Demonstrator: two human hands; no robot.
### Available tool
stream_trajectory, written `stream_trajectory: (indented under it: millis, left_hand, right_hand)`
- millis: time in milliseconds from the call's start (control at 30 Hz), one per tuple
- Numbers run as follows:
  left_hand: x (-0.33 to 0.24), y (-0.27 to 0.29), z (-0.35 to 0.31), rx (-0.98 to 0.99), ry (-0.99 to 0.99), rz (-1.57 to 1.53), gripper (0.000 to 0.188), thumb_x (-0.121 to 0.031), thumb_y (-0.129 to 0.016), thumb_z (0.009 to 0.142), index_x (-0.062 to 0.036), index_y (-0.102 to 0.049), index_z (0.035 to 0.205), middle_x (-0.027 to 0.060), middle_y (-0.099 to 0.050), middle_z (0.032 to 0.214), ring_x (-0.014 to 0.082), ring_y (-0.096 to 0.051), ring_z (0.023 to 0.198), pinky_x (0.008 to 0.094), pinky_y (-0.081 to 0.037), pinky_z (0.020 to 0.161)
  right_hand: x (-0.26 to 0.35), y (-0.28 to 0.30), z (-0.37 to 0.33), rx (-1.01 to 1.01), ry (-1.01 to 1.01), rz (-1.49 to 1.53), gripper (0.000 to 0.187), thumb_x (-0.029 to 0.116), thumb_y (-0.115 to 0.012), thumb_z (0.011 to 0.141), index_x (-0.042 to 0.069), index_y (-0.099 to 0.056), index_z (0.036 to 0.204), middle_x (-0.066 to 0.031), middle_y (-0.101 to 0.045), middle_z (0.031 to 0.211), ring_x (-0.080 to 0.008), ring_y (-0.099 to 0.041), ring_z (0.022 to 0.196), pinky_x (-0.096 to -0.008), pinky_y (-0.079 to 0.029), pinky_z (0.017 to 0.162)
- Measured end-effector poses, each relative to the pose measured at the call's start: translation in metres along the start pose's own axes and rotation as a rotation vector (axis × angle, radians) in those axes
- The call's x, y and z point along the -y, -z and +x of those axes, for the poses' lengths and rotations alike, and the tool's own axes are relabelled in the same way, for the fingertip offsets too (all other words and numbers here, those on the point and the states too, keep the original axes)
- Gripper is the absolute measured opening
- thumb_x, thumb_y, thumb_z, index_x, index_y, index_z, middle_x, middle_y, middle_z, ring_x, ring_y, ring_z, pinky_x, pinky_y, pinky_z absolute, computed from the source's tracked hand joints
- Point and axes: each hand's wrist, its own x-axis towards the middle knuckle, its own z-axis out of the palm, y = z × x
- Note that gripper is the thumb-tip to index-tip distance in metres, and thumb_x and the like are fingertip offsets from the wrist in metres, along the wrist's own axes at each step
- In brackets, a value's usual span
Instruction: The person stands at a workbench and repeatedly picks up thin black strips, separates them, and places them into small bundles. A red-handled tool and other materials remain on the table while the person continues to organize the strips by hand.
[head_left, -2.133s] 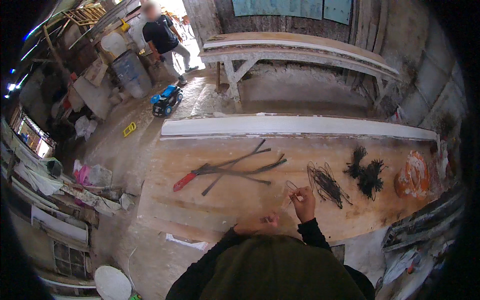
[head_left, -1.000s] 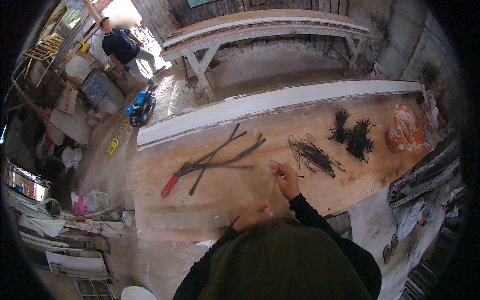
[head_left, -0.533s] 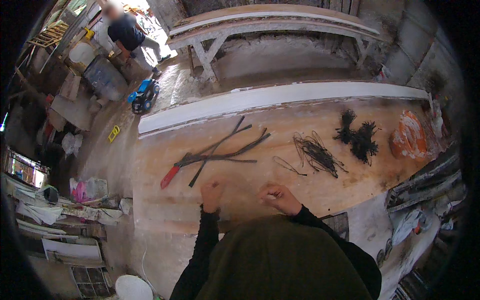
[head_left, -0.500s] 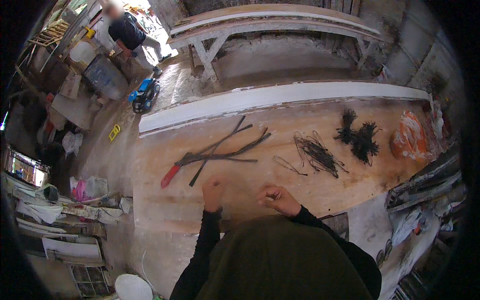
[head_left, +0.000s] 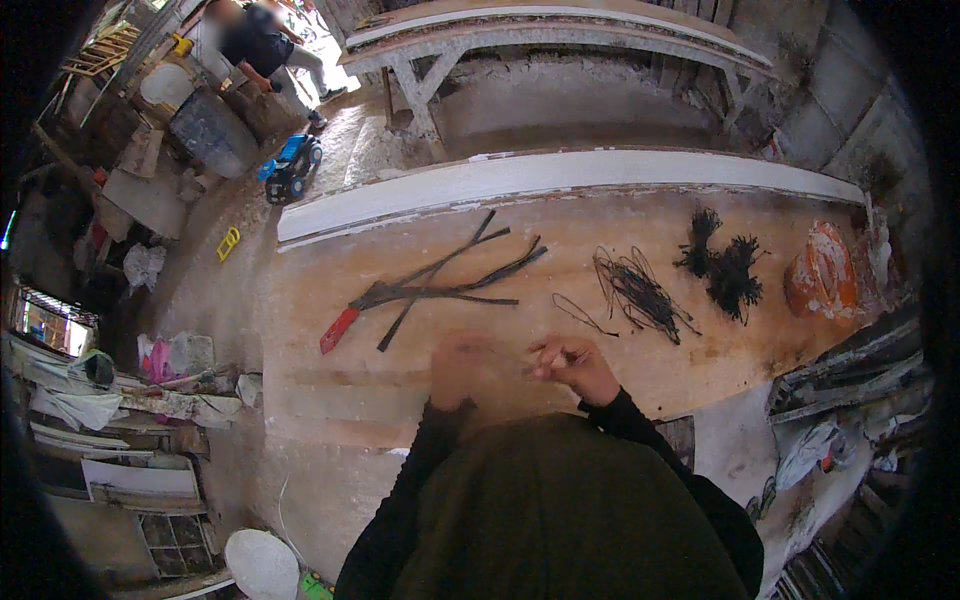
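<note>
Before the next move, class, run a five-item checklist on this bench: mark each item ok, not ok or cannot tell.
1. Left hand shown sharply: not ok, blurred.
2. Right hand clear of the single dark loop: ok, apart.
3. Thin item in either hand: cannot tell.
4. Dark strips with red end uncrossed: not ok, they cross.
5. Orange container on the table: ok, toward its right end.

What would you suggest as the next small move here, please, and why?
Perhaps bring the left hand in to meet the right hand: they look apart, and the right one's fingers seem pinched together, though whether on anything is unclear. The loop lies on the table, touched by neither.
</note>
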Motion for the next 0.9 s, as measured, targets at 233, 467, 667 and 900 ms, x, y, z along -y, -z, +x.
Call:
stream_trajectory:
  millis: [233,467,667,900]
  left_hand:
    - [0.000,-0.044,-0.027,0.666,-0.329,-0.132,0.010,-0.016,-0.061,0.079,-0.0080,-0.056,0.082,0.0042,-0.056,0.090,0.0176,-0.051,0.087,0.0307,-0.039,0.078]
    - [-0.013,-0.049,-0.036,0.780,-0.036,0.035,0.017,-0.023,-0.058,0.080,-0.0078,-0.051,0.077,0.0058,-0.055,0.093,0.0178,-0.050,0.087,0.0292,-0.038,0.077]
    - [-0.010,0.010,-0.010,0.455,0.418,-0.243,0.015,-0.015,-0.059,0.079,-0.0051,-0.059,0.090,0.0039,-0.059,0.091,0.0113,-0.055,0.080,0.0244,-0.043,0.059]
    - [0.046,0.059,0.035,-0.050,0.183,0.006,0.010,-0.012,-0.059,0.079,-0.0028,-0.060,0.082,0.0028,-0.059,0.071,0.0093,-0.052,0.057,0.0210,-0.040,0.047]
  right_hand:
    - [-0.041,0.046,0.016,-0.530,0.126,-0.632,0.013,0.002,-0.063,0.071,0.002,-0.050,0.069,-0.0051,-0.053,0.068,-0.0138,-0.053,0.073,-0.0265,-0.042,0.066]
    - [-0.101,0.049,0.007,-0.711,0.080,-0.669,0.013,0.012,-0.064,0.073,0.002,-0.057,0.078,-0.0061,-0.056,0.072,-0.0136,-0.052,0.067,-0.0264,-0.041,0.063]
    - [-0.087,0.045,-0.001,-0.437,0.104,-0.736,0.018,0.022,-0.067,0.070,0.006,-0.062,0.075,-0.0079,-0.050,0.071,-0.0232,-0.050,0.069,-0.0325,-0.040,0.060]
    - [-0.049,-0.023,0.014,0.125,0.110,-0.796,0.016,0.020,-0.063,0.074,0.006,-0.059,0.066,-0.0102,-0.048,0.061,-0.0274,-0.051,0.057,-0.0379,-0.038,0.051]
